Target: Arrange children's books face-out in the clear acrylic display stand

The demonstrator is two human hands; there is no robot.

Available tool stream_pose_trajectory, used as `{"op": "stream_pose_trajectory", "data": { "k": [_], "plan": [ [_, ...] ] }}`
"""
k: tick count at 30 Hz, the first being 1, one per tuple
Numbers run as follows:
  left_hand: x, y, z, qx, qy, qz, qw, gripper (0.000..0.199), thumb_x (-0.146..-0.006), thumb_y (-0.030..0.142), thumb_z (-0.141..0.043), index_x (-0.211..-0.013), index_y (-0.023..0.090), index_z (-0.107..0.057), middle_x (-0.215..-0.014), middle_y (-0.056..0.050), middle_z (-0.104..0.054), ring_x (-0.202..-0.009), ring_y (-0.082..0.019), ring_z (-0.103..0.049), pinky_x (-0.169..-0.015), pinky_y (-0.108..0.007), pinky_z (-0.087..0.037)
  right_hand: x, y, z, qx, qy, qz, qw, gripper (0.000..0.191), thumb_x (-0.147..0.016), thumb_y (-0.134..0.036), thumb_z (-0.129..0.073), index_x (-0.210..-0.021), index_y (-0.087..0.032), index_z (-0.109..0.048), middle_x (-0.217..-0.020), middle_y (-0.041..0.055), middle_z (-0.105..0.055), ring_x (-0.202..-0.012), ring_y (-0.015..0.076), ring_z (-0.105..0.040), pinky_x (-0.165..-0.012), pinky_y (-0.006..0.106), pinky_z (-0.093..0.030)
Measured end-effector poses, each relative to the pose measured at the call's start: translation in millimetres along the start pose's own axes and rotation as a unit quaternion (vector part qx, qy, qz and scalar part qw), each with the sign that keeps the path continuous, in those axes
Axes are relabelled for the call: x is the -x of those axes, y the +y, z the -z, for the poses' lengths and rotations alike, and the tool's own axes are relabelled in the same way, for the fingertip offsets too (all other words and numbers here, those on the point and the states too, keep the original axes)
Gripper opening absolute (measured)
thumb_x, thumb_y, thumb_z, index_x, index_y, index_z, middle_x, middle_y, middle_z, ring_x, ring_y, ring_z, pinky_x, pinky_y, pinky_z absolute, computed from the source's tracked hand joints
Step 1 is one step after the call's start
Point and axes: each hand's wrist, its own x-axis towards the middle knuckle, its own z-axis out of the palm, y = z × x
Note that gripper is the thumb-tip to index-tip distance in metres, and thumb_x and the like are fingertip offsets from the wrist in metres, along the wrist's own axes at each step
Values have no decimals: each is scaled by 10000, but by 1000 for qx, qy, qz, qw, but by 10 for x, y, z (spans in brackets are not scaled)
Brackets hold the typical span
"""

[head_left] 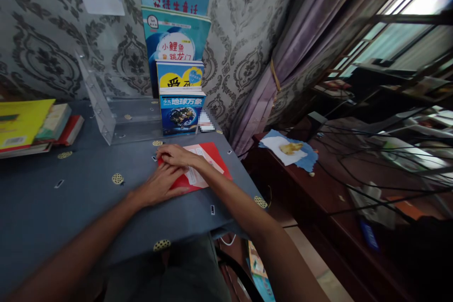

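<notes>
A thin red book with a pale printed panel on its cover lies flat on the cloth-covered desk. My left hand rests on the book's left part, fingers stretched out and thumb apart along the near edge. Just beyond and partly against it, my right hand lies over the upper left part of the book, its fingers loosely bent; their tips are partly hidden. Neither hand lifts the book. Behind the hands stands a clear acrylic rack, with a blue book showing the Earth at the front of its row.
Taller picture books stand behind the Earth book against the wall. A stack of books lies at the left. To the right, past a gap, a dark red table carries cables, a blue cloth and papers.
</notes>
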Motion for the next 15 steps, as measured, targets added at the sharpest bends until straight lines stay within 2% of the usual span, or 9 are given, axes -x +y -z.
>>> {"op": "stream_pose_trajectory", "data": {
  "k": [6,10,12,15],
  "plan": [
    [30,-58,-60,-28,-10,24,999,573,-1000,589,-480,-1430,228,-593,-1448,-145,-599,-1366,-379,-478,-1156,-603,-363,93,-90,-101,32,26,-9,999,278,-1001,-147,-491,-1166,-114,-712,-1247,131,-731,-1277,239,-608,-1089,375,-448],
    [43,-45,-105,-46,-11,21,999,594,-1000,604,-466,-1440,222,-581,-1457,-148,-596,-1388,-381,-466,-1163,-608,-350,184,-100,-160,61,32,-37,997,335,-1059,-246,-454,-1280,-145,-685,-1455,122,-625,-1446,251,-474,-1192,435,-356],
    [36,-30,-104,-55,-12,14,998,604,-1007,620,-431,-1455,236,-561,-1475,-138,-582,-1399,-367,-461,-1171,-604,-344,246,-88,-175,70,47,-56,995,364,-1077,-288,-429,-1334,-173,-659,-1488,100,-600,-1463,247,-456,-1213,450,-329],
    [17,-16,-91,-61,-12,9,998,634,-1004,655,-392,-1478,257,-532,-1524,-121,-542,-1434,-349,-435,-1202,-591,-315,374,-34,-173,80,76,-87,990,410,-1085,-328,-412,-1417,-175,-597,-1472,112,-613,-1426,240,-504,-1210,447,-339]
  ]
}}
